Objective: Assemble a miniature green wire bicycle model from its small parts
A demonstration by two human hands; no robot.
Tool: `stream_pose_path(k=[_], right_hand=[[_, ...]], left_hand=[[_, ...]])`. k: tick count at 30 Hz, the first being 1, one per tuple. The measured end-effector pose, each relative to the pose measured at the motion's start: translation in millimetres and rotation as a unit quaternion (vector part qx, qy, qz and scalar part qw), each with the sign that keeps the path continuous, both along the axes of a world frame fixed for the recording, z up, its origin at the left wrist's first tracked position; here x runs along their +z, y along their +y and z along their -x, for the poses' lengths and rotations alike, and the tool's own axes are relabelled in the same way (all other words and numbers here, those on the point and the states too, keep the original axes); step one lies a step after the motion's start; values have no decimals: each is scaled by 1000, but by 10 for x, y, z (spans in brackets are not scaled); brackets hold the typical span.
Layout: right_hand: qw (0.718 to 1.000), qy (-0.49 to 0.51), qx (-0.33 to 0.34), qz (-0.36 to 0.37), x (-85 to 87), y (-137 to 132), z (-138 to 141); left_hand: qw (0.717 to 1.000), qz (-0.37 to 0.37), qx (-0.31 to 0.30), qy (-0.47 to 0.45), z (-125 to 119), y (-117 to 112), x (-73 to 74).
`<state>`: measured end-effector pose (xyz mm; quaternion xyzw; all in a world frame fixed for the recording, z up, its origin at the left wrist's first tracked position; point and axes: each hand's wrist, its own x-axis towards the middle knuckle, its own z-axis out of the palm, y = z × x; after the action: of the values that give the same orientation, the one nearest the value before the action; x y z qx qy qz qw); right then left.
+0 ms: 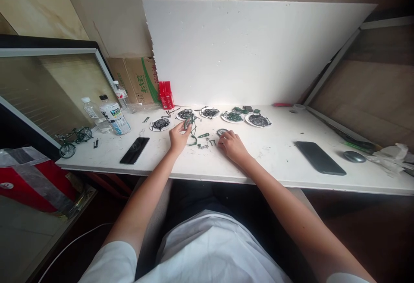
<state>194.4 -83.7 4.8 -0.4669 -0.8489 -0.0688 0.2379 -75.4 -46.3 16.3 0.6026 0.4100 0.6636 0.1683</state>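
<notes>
My left hand (180, 138) is closed, pinching a partly built model bicycle (188, 122) with a small spoked wheel and thin green frame parts. It is raised a little above the table, and the fingers cover part of it. My right hand (233, 145) rests on the table with bent fingers pressed together; what they hold, if anything, is hidden. Just beyond its fingers lies a loose spoked wheel (221, 132). Between the hands lie a curved green part (192, 144), a flat green piece (203, 135) and several tiny dark parts (212, 142).
Several plates of small parts, such as a plate of dark wheels (258, 120), line the back. A finished-looking model bicycle (75, 139), bottles (115, 117) and a phone (135, 150) are left. A black slab (320, 158) and mouse (354, 156) are right. A white board (252, 54) stands behind.
</notes>
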Motion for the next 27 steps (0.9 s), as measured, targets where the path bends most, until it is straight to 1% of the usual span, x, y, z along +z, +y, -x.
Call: stream_pose_path(k=[8, 12, 16, 21, 24, 27], right_hand=[[1000, -14, -2, 4, -43, 27, 11], [999, -33, -10, -1, -38, 13, 11], [999, -37, -11, 9, -26, -4, 6], [1000, -8, 9, 19, -14, -4, -3], [999, 29, 31, 18, 14, -29, -2], [997, 72, 37, 16, 42, -61, 2]], left_hand=[[1000, -11, 4, 18, -56, -42, 10], [1000, -12, 6, 23, -49, -42, 12], [999, -13, 12, 32, -32, -25, -5], [999, -10, 7, 45, -29, 4, -24], [999, -4, 9, 43, -32, 8, -22], [999, -8, 7, 41, -31, 7, -20]])
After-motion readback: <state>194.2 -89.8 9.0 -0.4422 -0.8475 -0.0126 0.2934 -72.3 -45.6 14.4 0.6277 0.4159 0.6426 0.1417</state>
